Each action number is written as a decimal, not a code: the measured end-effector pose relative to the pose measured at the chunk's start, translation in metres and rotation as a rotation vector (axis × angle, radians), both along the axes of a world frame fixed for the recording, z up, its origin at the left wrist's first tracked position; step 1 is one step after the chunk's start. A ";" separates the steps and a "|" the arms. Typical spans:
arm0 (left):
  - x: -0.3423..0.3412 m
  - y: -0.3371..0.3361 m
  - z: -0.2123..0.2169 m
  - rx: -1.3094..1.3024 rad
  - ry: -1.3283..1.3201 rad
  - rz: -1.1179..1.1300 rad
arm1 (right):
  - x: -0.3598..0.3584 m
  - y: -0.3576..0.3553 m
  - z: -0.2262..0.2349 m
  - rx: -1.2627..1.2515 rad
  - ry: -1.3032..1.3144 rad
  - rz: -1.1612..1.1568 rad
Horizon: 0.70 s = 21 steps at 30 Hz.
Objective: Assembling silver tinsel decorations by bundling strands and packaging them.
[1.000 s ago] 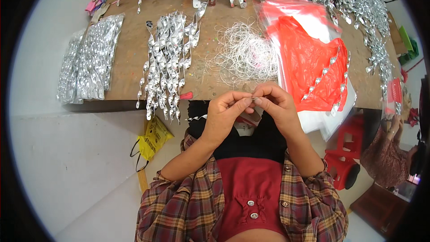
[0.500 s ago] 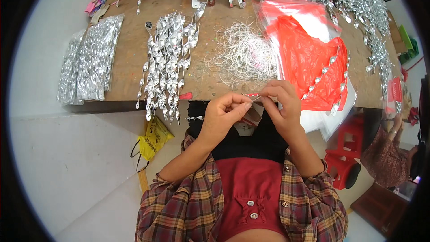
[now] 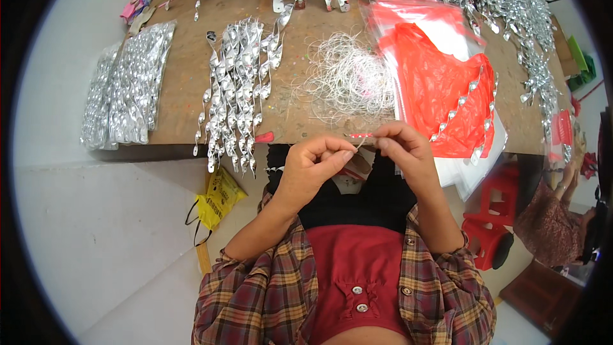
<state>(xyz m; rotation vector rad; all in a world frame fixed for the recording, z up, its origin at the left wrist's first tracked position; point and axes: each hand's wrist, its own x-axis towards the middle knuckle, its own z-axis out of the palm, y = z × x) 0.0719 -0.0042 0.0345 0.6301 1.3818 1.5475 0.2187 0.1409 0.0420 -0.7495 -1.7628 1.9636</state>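
Observation:
Above my lap, at the near table edge, my left hand [image 3: 316,166] is closed in a pinch on a thin pale string [image 3: 361,143], whose short end stands out past the fingertips. Part of a twisted silver strip [image 3: 273,168] shows behind that hand's wrist side. My right hand [image 3: 408,148] is beside it, thumb and fingers curled together; whatever is in them is too fine to see. Just beyond the fingertips lies a small red piece with white dots [image 3: 359,135]. A tangled heap of white string [image 3: 351,80] rests on the table in front of both hands.
Twisted silver strips [image 3: 239,89] hang over the table edge at left, near bagged silver strips [image 3: 142,83]. A red plastic bag [image 3: 440,89] lies over clear bags at right. More silver strips [image 3: 511,6] fill the far side. Another person [image 3: 552,223] sits at right near red stools [image 3: 488,236].
My right hand has moved slightly right and down, away from the left. The left hand has shifted a little left and lower, and the string end shows between them.

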 end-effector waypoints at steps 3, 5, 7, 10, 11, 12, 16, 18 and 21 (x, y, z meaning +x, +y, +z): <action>0.001 0.001 0.005 0.006 0.004 -0.039 | -0.002 -0.003 0.002 -0.152 -0.046 0.184; 0.002 0.001 0.002 0.013 0.002 -0.039 | -0.004 -0.007 0.005 -0.187 -0.040 0.185; 0.002 0.000 -0.001 0.021 -0.001 -0.040 | -0.006 -0.009 0.008 -0.222 -0.035 0.184; 0.001 0.000 -0.003 0.017 0.044 -0.056 | -0.006 -0.008 0.011 -0.200 -0.031 0.202; 0.001 0.000 -0.004 0.017 0.041 -0.052 | -0.006 -0.007 0.011 -0.198 -0.032 0.204; 0.001 0.000 -0.004 0.018 0.038 -0.048 | -0.006 -0.007 0.012 -0.195 -0.034 0.205; 0.002 0.002 -0.005 0.021 0.042 -0.051 | -0.005 -0.007 0.013 -0.200 -0.025 0.188; 0.002 0.002 -0.007 0.013 0.040 -0.056 | -0.004 -0.007 0.013 -0.206 -0.009 0.164; 0.001 0.001 -0.006 0.019 0.053 -0.059 | -0.004 -0.007 0.013 -0.158 0.003 0.158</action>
